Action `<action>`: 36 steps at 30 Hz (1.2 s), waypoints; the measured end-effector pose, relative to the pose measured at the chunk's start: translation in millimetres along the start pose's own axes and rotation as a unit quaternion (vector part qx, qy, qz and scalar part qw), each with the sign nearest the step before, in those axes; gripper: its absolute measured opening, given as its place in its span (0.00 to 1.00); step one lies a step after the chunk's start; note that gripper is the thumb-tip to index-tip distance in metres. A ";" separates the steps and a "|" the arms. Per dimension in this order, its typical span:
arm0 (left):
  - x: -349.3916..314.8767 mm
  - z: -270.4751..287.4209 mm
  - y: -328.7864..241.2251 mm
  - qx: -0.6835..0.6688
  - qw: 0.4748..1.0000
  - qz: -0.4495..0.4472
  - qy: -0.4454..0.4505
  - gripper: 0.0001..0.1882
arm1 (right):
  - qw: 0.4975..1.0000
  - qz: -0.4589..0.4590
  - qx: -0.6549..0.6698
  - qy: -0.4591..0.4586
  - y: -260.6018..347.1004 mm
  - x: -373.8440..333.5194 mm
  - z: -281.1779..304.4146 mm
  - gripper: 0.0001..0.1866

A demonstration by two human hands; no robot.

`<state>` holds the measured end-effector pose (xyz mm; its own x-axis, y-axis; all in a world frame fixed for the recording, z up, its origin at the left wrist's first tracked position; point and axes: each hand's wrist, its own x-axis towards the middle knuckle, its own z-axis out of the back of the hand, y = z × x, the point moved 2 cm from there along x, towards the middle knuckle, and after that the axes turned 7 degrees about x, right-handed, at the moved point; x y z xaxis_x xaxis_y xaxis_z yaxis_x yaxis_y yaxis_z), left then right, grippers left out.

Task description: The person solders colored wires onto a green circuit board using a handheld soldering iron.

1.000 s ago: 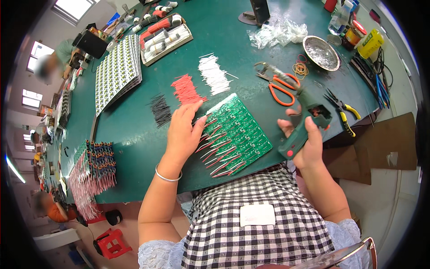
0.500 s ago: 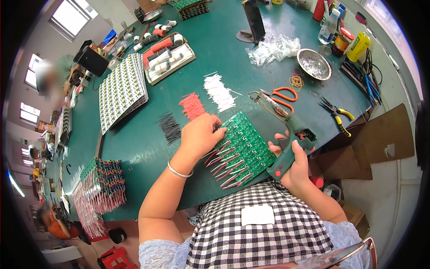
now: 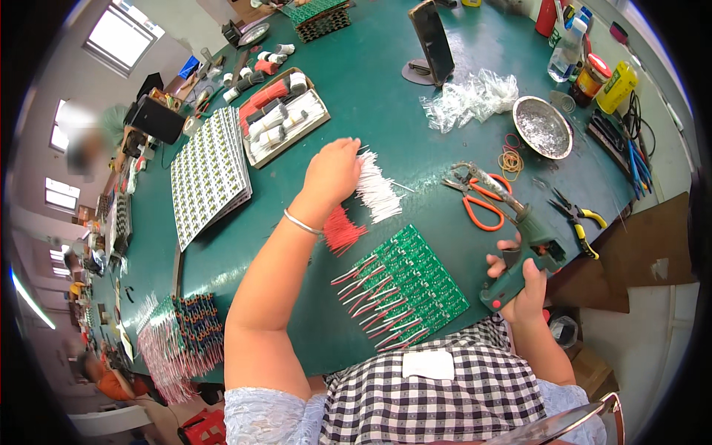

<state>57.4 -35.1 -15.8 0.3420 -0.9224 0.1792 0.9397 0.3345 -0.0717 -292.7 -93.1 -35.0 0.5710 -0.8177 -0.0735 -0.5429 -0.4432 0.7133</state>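
Observation:
My left hand [image 3: 335,167], fingers drawn together, is at the upper left end of a pile of short white wires [image 3: 380,189]. Whatever its fingertips pinch is hidden. Below that wrist lies a bundle of red wires [image 3: 343,231], partly covered by my arm. In my right hand [image 3: 528,291] is a green soldering gun [image 3: 512,278], its metal tip pointing up and left over the table. Between my arms a green circuit board panel [image 3: 415,278] lies flat, with red and white wires [image 3: 371,304] sticking out along its left side.
Orange-handled cutters [image 3: 483,211] lie under the soldering gun's tip. Yellow-handled pliers [image 3: 582,222] and a metal bowl [image 3: 544,127] sit at right. Left are stacked printed sheets [image 3: 211,174], a box of wire bundles [image 3: 285,122] and wired boards [image 3: 196,330]. A phone [image 3: 432,44] stands at the back.
My left hand has moved from the board's upper edge up to the white wires. The soldering gun has shifted right, away from the board. My forearm now covers the black wires.

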 end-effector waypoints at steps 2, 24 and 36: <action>0.8 -0.2 -9.3 0.013 1.000 -0.007 0.016 0.15 | 1.000 -0.002 -0.009 -0.007 0.6 -0.8 3.1 0.26; 5.3 -2.6 -11.9 -0.036 0.997 0.046 -0.046 0.06 | 0.999 -0.012 0.011 -0.036 4.4 6.2 2.7 0.25; 15.9 7.1 -26.6 0.146 0.988 -0.054 0.009 0.05 | 0.999 0.001 0.001 -0.043 5.9 7.4 -0.6 0.22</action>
<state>37.8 -57.3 -4.1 0.2417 -0.9584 0.1519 0.9333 0.2724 0.2341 -291.3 -101.6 -30.9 0.5157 -0.8466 -0.1318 -0.5445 -0.4426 0.7125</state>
